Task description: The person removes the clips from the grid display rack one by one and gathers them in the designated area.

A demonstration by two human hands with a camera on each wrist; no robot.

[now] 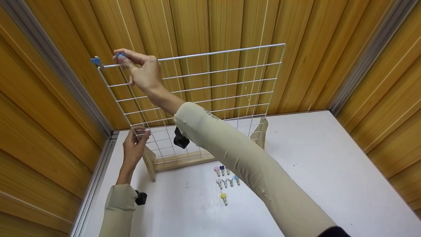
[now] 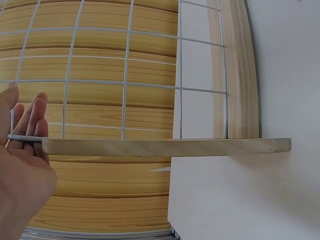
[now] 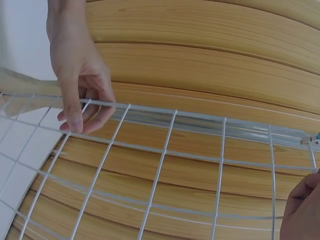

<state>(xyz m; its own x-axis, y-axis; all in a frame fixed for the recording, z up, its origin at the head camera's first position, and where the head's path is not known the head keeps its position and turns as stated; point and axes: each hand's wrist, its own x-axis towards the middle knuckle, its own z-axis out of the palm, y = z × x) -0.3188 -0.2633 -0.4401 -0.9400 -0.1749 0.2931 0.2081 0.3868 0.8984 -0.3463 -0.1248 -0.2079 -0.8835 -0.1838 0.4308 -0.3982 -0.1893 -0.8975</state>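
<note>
A white wire grid (image 1: 218,52) stands upright in a wooden stand (image 1: 187,163). At its top left, my right hand (image 1: 146,70) pinches a small clothespin with a blue heart (image 1: 120,55) against the top wire; whether its jaws are on the wire is hidden. Beside it, another blue-heart clothespin (image 1: 96,61) is clipped at the top left corner. Lower down, my left hand (image 1: 133,148) grips the grid's left edge just above the stand's side piece (image 2: 165,147), its fingers curled about the wire. In the right wrist view only part of the right hand (image 3: 302,210) shows.
Several heart clothespins lie on the white table in front of the stand, among them a pink one (image 1: 216,169) and a dark blue one (image 1: 222,168). Nearer lies a yellow-topped clothespin (image 1: 224,196). Wood-patterned walls (image 1: 329,49) enclose the back and sides.
</note>
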